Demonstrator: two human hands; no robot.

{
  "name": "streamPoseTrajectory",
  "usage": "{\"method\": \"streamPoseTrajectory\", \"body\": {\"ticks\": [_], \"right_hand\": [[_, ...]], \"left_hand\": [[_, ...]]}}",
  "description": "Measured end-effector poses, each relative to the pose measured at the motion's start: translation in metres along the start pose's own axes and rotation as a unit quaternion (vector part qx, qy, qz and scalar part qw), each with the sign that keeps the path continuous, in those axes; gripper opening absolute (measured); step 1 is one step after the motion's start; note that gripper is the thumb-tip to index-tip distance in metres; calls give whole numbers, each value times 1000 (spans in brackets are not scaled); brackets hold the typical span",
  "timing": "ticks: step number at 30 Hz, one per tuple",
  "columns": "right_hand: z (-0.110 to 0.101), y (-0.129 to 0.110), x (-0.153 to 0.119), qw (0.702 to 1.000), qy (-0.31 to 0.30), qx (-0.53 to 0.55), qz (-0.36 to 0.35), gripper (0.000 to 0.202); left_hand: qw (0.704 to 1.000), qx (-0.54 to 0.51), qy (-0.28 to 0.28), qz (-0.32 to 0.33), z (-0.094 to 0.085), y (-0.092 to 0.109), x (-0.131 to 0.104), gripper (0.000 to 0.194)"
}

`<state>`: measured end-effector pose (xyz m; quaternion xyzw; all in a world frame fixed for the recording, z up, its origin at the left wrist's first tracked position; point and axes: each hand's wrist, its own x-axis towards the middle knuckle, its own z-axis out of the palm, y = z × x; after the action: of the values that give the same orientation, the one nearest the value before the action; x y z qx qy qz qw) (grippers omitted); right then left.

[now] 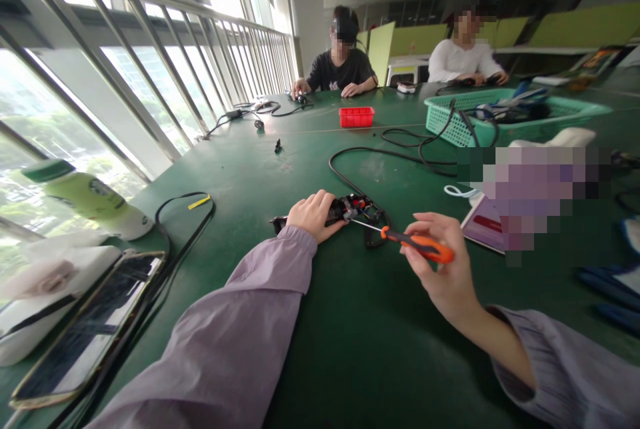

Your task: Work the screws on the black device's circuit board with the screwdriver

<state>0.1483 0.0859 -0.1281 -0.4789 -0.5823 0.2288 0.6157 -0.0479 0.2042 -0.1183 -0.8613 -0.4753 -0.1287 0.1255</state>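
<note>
Under my left hand (314, 216) lies a black corded device (336, 210) with its casing open, showing small red and grey parts and wires. My fingers wrap over its body and hold it against the table. An orange and black screwdriver (423, 246) is pinched in the fingers of my right hand (445, 269). Its thin shaft points left, and the tip reaches the exposed inside of the device; whether it sits on a screw I cannot tell. A black piece (373, 237), perhaps part of the casing, lies just right of the device.
Ahead stand a red tray (357, 117) and a green basket (505, 139) with tools and a black cable (350, 149). To the left are a phone (95, 329), a strap (187, 249) and a bottle (95, 199). Two people sit across the green table (350, 349).
</note>
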Motion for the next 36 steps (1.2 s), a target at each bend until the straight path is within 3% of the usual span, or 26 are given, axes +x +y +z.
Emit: {"method": "streamPoseTrajectory", "body": {"ticks": [4,8,10,14,16,20,24,26,31,36], "right_hand": [[-1,0,-1,997,-56,5,54,18],[0,-1,-1,1000,5,-17,-19,37],[0,-1,-1,1000,-10,0,-18,40],[-1,1,-1,995,-76,-2,65,14],[-1,1,-2,997,-54,-20,54,15],[0,0,0,999,16,-23,-25,37],[-2,1,-1,996,-72,5,54,15],[-2,2,-2,993,-83,2,81,12],[-1,2,-1,1000,8,-6,-20,37],[-1,1,-1,996,-75,-15,51,20]], "left_hand": [[1000,4,-5,-5,-1,1,0,44],[1000,10,-8,-8,-2,1,0,45],[1000,13,-8,-9,-1,1,0,45],[1000,19,-7,-14,-1,1,-1,45],[1000,19,-8,-16,-2,2,-1,46],[1000,16,-8,-17,-4,3,-1,45],[1000,13,-12,-19,-4,3,-1,45],[1000,11,-14,-21,-4,3,-1,45],[1000,16,-12,-18,-2,3,-1,46],[1000,20,-8,-19,-4,4,-1,45]]}}
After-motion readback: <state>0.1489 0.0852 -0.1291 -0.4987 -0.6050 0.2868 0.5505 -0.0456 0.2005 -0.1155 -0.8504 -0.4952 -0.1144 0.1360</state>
